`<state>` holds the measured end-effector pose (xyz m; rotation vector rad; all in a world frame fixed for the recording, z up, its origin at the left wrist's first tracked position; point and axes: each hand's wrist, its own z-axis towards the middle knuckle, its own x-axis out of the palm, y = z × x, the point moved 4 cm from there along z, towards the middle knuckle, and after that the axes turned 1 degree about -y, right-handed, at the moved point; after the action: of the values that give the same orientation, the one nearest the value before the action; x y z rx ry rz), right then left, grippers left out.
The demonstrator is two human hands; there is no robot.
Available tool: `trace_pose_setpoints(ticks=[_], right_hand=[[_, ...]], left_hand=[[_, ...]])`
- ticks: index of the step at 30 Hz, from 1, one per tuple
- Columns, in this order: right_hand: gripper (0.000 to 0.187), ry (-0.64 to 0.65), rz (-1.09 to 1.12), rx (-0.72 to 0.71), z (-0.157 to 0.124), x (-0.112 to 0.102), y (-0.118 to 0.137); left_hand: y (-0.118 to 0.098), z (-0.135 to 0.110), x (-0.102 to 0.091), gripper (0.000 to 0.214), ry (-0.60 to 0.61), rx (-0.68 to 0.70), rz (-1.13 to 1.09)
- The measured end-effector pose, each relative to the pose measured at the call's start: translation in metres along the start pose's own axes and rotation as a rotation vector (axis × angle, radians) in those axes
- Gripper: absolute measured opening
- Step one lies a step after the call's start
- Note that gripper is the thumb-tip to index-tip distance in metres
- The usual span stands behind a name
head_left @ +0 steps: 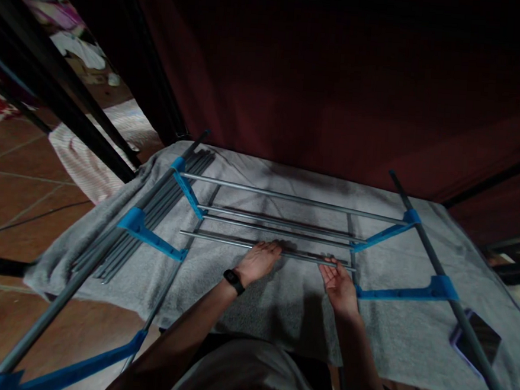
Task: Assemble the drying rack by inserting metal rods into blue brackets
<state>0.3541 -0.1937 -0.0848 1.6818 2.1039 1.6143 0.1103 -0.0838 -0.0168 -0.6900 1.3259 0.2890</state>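
Observation:
A thin metal rod [221, 239] runs crosswise in front of me, its left end near a frame upright. My left hand [260, 261], with a black band on the wrist, is closed over the rod's middle from above. Near the right end, my right hand [339, 287] holds the same rod with its palm turned up and its fingers bent around it. Beyond the hands, several metal rods [282, 195] span a rack between grey side poles [432, 248]. Blue plastic brackets [152, 238] join the poles on both sides.
A bundle of loose grey rods [152, 211] lies at the left on a grey blanket [252, 301]. A phone [476, 341] rests at the right, partly behind a pole. Dark red curtain [320, 104] hangs behind. Black bars [62, 98] and tiled floor [15, 184] are at the left.

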Motion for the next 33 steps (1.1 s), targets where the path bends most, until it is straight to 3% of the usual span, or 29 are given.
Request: trace_pose_setpoints(ticks=[8, 18, 27, 33], right_hand=[[0.007, -0.019, -0.021, -0.017, 0.001, -0.001, -0.003], [0.007, -0.023, -0.064, -0.021, -0.001, -0.003, -0.004], [0.017, 0.014, -0.052, -0.068, -0.005, 0.002, -0.006], [0.021, -0.024, 0.008, -0.105, -0.006, 0.01, 0.004]], left_hand=[[0.0, 0.0, -0.008, 0.03, 0.038, -0.009, -0.031], [0.003, 0.004, 0.007, 0.03, 0.041, 0.035, -0.022], [0.014, 0.002, 0.021, 0.036, -0.076, -0.025, 0.003], [0.021, -0.006, 0.011, 0.037, -0.153, -0.055, 0.073]])
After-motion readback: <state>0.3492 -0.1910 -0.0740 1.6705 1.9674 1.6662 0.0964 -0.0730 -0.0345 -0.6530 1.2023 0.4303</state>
